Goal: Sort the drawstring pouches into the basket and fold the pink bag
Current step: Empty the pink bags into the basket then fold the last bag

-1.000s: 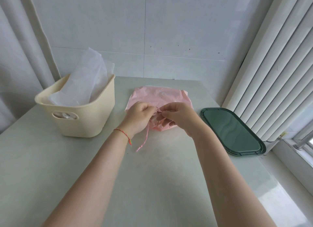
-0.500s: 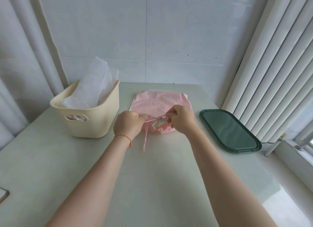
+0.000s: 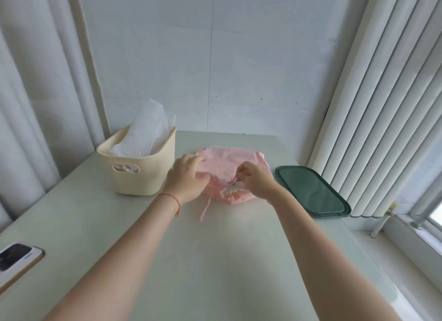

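Pink bag lies centre frame on the table, between the cream basket at its left and the green tray at its right. Left hand rests on the bag's left edge, fingers relaxed. Right hand pinches the drawstring at the gathered mouth. White pouches stick out of the basket. Phone at lower left edge. Wide bare tabletop in the lower frame.

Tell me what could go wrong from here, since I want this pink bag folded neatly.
The right hand pinches the gathered mouth of the pink bag; pulling harder could bunch it instead of flattening it. The loose cord trails on the table and may get folded inside. The left hand might nudge the nearby basket.
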Available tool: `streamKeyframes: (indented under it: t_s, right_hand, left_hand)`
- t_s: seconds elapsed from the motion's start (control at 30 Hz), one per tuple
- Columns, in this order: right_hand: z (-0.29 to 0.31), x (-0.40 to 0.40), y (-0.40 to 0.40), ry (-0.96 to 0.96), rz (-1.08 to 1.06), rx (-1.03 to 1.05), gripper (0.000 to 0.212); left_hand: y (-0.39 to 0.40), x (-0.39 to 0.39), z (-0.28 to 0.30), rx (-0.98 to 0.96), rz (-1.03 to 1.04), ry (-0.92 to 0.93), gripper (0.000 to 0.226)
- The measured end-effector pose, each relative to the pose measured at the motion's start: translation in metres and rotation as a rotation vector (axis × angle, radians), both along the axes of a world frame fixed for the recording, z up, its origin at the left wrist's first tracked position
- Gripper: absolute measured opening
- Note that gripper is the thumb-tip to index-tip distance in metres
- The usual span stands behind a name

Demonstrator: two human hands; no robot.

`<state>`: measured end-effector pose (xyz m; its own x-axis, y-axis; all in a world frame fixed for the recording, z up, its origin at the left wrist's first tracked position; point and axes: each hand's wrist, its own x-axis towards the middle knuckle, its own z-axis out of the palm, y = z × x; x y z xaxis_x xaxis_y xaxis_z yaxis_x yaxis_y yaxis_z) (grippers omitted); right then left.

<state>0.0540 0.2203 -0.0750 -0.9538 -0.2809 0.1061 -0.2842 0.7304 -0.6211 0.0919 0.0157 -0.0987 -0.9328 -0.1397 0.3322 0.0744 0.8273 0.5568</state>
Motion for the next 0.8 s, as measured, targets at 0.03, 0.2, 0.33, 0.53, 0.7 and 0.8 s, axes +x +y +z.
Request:
streamKeyframes:
  t_s: [0.03, 0.2, 0.33, 0.53, 0.7, 0.8]
  right_hand:
    - [0.001, 0.001, 0.000, -0.009, -0.005, -0.024, 0.020]
    - [-0.003, 0.001, 0.011, -0.057, -0.034, -0.134, 0.021]
    - [0.006, 0.008, 0.032, -0.233, 0.041, -0.187, 0.046]
    - [-0.008, 0.015, 0.044, -0.256, 0.293, 0.173, 0.087]
    - [-0.017, 0.009, 0.046, -0.207, 0.234, 0.203, 0.046]
    - [-0.015, 0.001, 0.044, -0.170, 0.156, 0.253, 0.036]
  left_hand:
    - [0.002, -0.001, 0.001, -0.044, -0.020, -0.049, 0.034]
    - [0.004, 0.001, 0.000, 0.226, -0.067, -0.232, 0.038]
    - [0.007, 0.004, 0.008, 0.335, 0.017, -0.215, 0.043]
    - [0.007, -0.009, -0.002, 0.255, 0.097, -0.400, 0.022]
    - [0.012, -0.013, 0.002, 0.301, 0.000, -0.339, 0.026]
    - [0.012, -0.007, 0.006, 0.285, -0.139, -0.366, 0.045]
